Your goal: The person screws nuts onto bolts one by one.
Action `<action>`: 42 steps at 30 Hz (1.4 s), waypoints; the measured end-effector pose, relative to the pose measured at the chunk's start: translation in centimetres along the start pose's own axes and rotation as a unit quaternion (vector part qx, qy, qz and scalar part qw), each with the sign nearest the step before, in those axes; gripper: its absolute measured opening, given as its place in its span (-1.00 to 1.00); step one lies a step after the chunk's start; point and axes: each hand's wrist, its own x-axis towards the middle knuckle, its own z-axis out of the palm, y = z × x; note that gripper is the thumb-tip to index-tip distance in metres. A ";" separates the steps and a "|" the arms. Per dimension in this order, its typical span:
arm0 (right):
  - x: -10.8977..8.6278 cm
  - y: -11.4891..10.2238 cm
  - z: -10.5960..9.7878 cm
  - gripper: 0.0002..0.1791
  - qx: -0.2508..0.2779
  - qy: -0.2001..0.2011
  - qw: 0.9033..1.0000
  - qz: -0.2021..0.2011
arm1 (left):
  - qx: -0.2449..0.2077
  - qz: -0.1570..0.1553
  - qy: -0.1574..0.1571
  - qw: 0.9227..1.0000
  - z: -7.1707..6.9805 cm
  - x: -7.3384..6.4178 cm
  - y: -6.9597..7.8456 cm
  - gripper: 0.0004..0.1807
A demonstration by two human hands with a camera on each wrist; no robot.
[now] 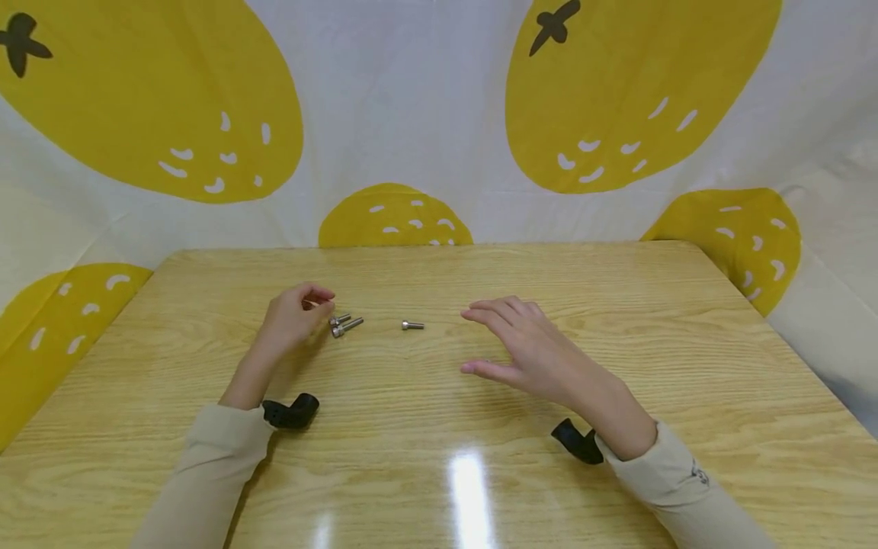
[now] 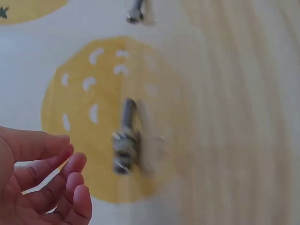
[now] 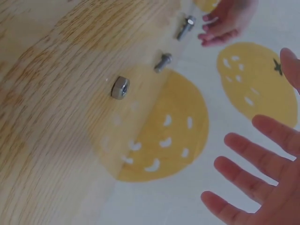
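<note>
My left hand (image 1: pixel 293 316) is just left of two silver socket-head bolts (image 1: pixel 346 326) that lie side by side on the wooden table. Its fingers (image 2: pixel 75 164) bend loosely toward the thumb, with nothing between them. A shorter bolt (image 1: pixel 413 325) lies alone between the hands. On the right, my right hand (image 1: pixel 528 347) hovers with fingers spread and thumb apart, holding nothing. The right wrist view shows a thick hex nut (image 3: pixel 120 87) on the table near the single bolt (image 3: pixel 163 62); from the head the nut is mostly hidden by the right hand.
The wooden table (image 1: pixel 384 427) has a glossy top with light reflections near its front. A white cloth (image 1: pixel 405 99) with yellow fruit prints hangs behind it. Black wrist devices (image 1: pixel 291 412) are worn at both cuffs.
</note>
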 end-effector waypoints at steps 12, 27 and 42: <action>-0.1 -0.1 -0.1 -0.32 0.000 -0.004 1.000 0.006 | 0.031 0.058 -0.117 0.991 4.0 1.3 4.3 -0.63; -0.1 -0.1 -0.1 -0.27 -0.013 -0.022 1.000 0.015 | 0.050 0.019 -0.159 0.986 6.1 1.9 5.5 -0.82; -0.1 0.0 -0.1 -0.31 -0.017 -0.012 1.000 0.001 | 0.075 0.041 -0.158 0.984 6.4 2.0 5.3 -0.91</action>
